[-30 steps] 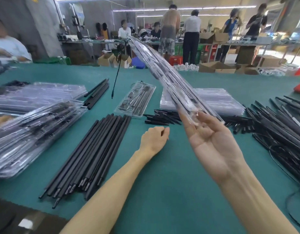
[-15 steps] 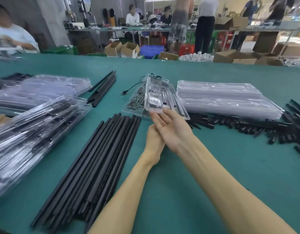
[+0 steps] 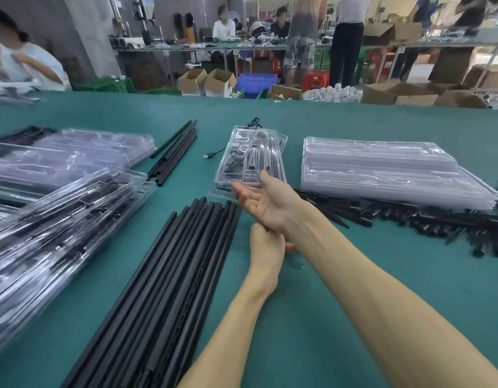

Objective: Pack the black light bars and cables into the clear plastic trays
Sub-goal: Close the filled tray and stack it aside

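Fingers (image 3: 243, 193) of the right hand (image 3: 266, 205) are straight and spread, palm up, right at the near edge of the clear tray (image 3: 250, 152), thumb against its rim. That tray lies dead ahead on the tabletop (image 3: 298, 331), long axis pointing away. The left hand (image 3: 266, 247) sits tucked beneath the right wrist, its fingers hidden, so I can't tell their state. The light bars (image 3: 169, 289) lie just left, slanting near-left to far-right, and the left hand looks nearer for a pick.
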Motion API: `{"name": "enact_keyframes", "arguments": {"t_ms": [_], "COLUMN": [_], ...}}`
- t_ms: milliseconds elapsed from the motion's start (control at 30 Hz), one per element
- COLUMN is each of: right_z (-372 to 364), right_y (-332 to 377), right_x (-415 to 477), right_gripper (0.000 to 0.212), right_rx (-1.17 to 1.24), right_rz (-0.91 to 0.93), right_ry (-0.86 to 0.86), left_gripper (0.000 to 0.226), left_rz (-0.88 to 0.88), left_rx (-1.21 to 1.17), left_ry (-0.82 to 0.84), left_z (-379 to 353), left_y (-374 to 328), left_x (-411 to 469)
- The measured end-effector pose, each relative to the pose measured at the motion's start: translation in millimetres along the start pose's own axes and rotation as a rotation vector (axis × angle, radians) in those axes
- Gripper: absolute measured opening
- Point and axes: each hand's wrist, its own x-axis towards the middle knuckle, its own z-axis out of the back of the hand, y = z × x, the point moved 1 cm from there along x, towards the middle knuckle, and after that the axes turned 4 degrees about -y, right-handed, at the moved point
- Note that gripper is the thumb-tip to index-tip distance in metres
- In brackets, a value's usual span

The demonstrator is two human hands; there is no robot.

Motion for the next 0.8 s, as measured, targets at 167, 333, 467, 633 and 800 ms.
{"name": "enact_keyframes", "arguments": {"t_ms": [167,333,467,633,800], "right_z": [6,11,21,46,108], "right_y": [-6,-12,-10,7,73], "right_x": [13,9,-7,-30,-52], "right_gripper": [0.042,0.028,0.029,0.020,0.021], "right_rx": [0.047,-0.036,-0.055,-0.484,-1.343], "right_rz": [-0.010,0.114,0.248,0.470,0.936], "right_ry": [0.115,0.172,0.174,-0.006,-0.464], "left_gripper": [0.026,0.032,0.026,0.016,0.013], "left_rz": [0.028,0.041,0.004,-0.044,-0.017], "left_rx": [-0.074,-0.067,0.028,0.179,0.111], "left_ry": [-0.063,-0.054,-0.018,0.043,-0.005], "left_z": [2,3,1,-1,0], "left_y": [1,4,2,5,9], "left_x": [3,5,0,3,7]}}
